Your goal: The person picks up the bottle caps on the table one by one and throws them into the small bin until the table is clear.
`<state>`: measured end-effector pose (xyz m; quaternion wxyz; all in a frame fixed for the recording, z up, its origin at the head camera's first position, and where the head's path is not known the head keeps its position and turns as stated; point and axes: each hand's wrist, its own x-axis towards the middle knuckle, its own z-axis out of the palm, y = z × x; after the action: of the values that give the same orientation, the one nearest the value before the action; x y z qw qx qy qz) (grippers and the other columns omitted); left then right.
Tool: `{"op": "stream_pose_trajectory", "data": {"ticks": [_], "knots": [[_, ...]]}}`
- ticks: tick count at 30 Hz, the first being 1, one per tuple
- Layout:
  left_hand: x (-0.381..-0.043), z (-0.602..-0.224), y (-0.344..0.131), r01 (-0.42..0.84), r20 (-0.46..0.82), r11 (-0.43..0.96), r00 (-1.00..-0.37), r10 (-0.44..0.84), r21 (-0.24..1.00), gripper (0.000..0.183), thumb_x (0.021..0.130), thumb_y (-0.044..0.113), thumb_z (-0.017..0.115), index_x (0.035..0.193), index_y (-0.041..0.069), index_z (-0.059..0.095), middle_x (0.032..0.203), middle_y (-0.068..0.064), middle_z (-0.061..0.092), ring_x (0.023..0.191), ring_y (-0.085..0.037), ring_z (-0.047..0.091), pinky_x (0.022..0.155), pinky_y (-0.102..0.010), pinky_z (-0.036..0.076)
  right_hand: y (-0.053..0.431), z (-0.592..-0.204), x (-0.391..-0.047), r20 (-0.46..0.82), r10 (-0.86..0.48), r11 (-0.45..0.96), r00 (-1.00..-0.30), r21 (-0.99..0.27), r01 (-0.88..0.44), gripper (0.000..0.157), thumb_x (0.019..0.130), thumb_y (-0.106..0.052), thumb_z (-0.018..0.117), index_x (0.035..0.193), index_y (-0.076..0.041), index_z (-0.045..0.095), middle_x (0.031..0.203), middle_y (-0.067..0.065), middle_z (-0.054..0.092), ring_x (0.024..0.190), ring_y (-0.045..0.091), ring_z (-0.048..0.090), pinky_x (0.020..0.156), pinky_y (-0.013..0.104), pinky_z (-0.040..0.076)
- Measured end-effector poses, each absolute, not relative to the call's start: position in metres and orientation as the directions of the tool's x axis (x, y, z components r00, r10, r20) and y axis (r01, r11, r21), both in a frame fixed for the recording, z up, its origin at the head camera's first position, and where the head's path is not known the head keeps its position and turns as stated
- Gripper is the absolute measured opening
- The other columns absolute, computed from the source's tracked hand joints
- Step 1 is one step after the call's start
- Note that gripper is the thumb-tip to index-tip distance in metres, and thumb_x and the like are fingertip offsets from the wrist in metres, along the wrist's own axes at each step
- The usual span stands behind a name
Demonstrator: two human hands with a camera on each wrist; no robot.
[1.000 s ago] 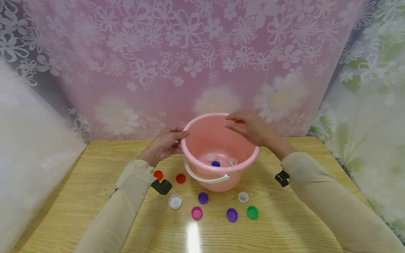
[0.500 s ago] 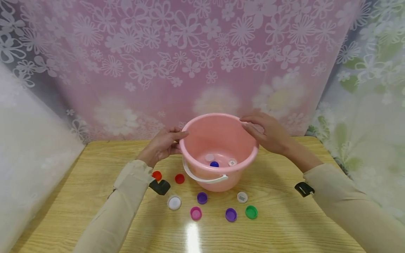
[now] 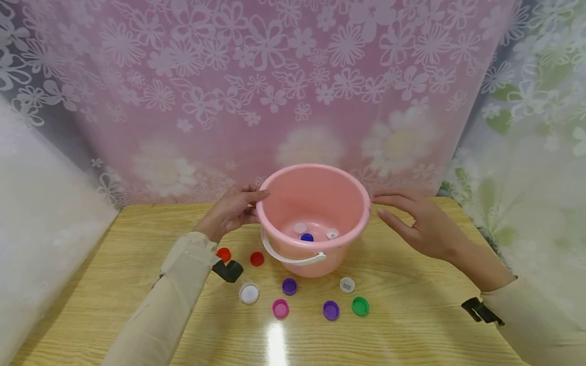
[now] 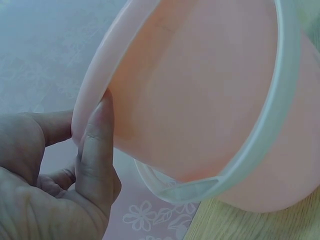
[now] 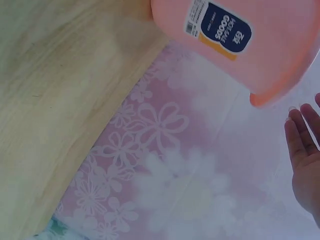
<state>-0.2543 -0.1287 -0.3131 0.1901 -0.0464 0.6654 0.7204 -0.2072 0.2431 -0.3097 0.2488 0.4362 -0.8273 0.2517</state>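
A pink plastic bucket stands on the wooden table. My left hand pinches its left rim; in the left wrist view the fingers grip the rim from both sides. My right hand holds nothing, its fingers extended just off the bucket's right rim; the right wrist view shows its fingertips apart from the rim. Inside on the bottom lie a blue bottle cap and two whitish caps. The white handle hangs down at the front.
Several bottle caps lie on the table before the bucket: red, orange-red, white, pink, purple and green. A pink floral curtain hangs behind.
My right hand has drawn back from over the bucket's opening, past the right rim, to outside it on the right. My left hand has kept its grip on the rim.
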Motion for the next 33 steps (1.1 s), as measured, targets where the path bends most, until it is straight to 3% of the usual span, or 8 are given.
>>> {"op": "stream_pose_trajectory", "data": {"ticks": [5,11,15,20,26,33], "knots": [[-0.253,-0.312,-0.127,-0.322,-0.309,-0.027,-0.928,0.207,0.946,0.030,0.093,0.021,0.064,0.112,0.003,0.049,0.082,-0.013,0.058,0.051,-0.015,0.059,0.052,-0.027,0.056,0.244,-0.327,-0.181,0.667,-0.610,0.457,-0.428,-0.145,-0.877,0.038,0.101,-0.036,0.048,0.113,-0.006,0.067,0.116,0.007,0.062,0.108,0.022,0.056,0.095,0.015,0.038],[-0.254,-0.312,-0.129,-0.311,-0.301,-0.019,-0.932,0.203,0.950,0.029,0.093,0.021,0.065,0.108,0.004,0.047,0.081,-0.014,0.058,0.051,-0.016,0.060,0.052,-0.028,0.057,0.238,-0.363,-0.157,0.688,-0.646,0.357,-0.331,-0.112,-0.928,0.025,0.100,-0.028,0.050,0.103,-0.012,0.068,0.103,0.002,0.060,0.092,0.015,0.057,0.081,0.017,0.045],[-0.255,-0.313,-0.130,-0.312,-0.302,-0.017,-0.930,0.208,0.950,0.030,0.092,0.021,0.066,0.108,0.004,0.047,0.082,-0.015,0.059,0.052,-0.017,0.061,0.053,-0.030,0.057,0.237,-0.388,-0.148,0.599,-0.697,0.363,-0.393,-0.178,-0.915,0.018,0.095,-0.024,0.060,0.111,-0.017,0.065,0.111,-0.001,0.058,0.097,0.014,0.058,0.083,0.015,0.046],[-0.255,-0.313,-0.129,-0.312,-0.304,-0.008,-0.930,0.208,0.950,0.030,0.092,0.022,0.066,0.106,0.004,0.046,0.080,-0.013,0.058,0.051,-0.016,0.060,0.053,-0.030,0.057,0.238,-0.409,-0.141,0.448,-0.752,0.425,-0.483,-0.231,-0.875,0.039,0.085,-0.019,0.074,0.123,-0.020,0.061,0.122,-0.001,0.055,0.108,0.015,0.055,0.089,0.018,0.046],[-0.256,-0.314,-0.128,-0.315,-0.305,-0.014,-0.930,0.206,0.949,0.029,0.092,0.021,0.066,0.106,0.004,0.046,0.079,-0.013,0.059,0.050,-0.016,0.061,0.051,-0.029,0.056,0.230,-0.425,-0.137,0.318,-0.795,0.455,-0.516,-0.249,-0.855,0.044,0.084,-0.026,0.075,0.125,-0.021,0.060,0.121,-0.002,0.054,0.106,0.014,0.054,0.078,0.030,0.054],[-0.255,-0.313,-0.129,-0.305,-0.292,-0.028,-0.931,0.220,0.952,0.029,0.092,0.021,0.066,0.105,0.004,0.046,0.080,-0.014,0.060,0.052,-0.017,0.062,0.053,-0.030,0.057,0.225,-0.433,-0.134,0.244,-0.809,0.478,-0.536,-0.258,-0.839,0.034,0.085,-0.022,0.074,0.118,-0.023,0.064,0.117,-0.005,0.055,0.101,0.009,0.052,0.077,0.027,0.053]]}}
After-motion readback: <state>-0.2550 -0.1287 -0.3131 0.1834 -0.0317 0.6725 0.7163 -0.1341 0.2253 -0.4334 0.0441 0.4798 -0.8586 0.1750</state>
